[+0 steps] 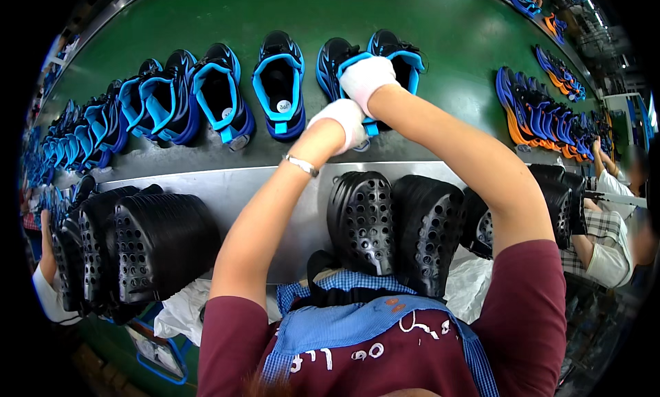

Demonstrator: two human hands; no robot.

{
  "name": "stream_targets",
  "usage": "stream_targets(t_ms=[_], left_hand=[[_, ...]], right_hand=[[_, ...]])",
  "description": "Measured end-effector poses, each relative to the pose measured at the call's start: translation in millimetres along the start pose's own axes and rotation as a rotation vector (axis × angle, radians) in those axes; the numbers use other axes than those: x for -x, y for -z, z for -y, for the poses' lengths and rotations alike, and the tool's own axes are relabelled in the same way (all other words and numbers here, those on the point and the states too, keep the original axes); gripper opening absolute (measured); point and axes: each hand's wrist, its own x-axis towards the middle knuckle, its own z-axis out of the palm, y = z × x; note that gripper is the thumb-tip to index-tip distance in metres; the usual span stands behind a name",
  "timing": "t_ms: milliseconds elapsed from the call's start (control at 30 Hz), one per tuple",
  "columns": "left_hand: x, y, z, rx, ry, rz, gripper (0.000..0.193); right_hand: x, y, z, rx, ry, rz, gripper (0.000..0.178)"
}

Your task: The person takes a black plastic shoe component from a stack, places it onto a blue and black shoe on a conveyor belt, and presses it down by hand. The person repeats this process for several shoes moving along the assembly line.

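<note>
Both my hands wear white gloves and work close together on a black and blue sneaker (330, 65) with a bright blue lining. My right hand (368, 77) reaches over its opening, fingers curled in at the tongue and collar. Just below, my left hand (342, 119) is closed at the heel end, its fingertips hidden. The other sneaker (387, 43) of the same kind stands right beside it, partly covered by my right hand and wrist. To the left, a single matching sneaker (278, 43) stands with a round white sticker on its insole.
A row of blue-lined sneakers (161, 98) runs left along the green belt (426, 12). Orange-soled sneakers (536, 115) stand at the right. Stacks of black perforated shoe-shaped pieces (361, 218) (165, 239) line the metal ledge (268, 191) before me. Co-workers sit at both sides.
</note>
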Motion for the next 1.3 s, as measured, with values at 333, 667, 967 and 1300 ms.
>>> stream_targets(t_ms=[333, 667, 967, 1300], left_hand=[[7.4, 10.4, -11.2, -0.010, 0.094, 0.032, 0.033], [8.5, 19.1, -28.5, -0.166, 0.057, 0.057, 0.048], [34.1, 10.9, -13.0, -0.145, -0.020, -0.180, 0.042], [40.7, 45.6, -8.7, 0.455, 0.170, -0.707, 0.076]], right_hand=[[18.9, -10.6, -15.6, -0.166, 0.000, -0.057, 0.026], [7.6, -18.9, -25.6, -0.213, -0.049, -0.139, 0.027], [143.8, -8.1, -74.5, -0.616, -0.020, -0.336, 0.036], [403.2, -78.5, -70.8, -1.017, -0.774, -0.652, 0.015]])
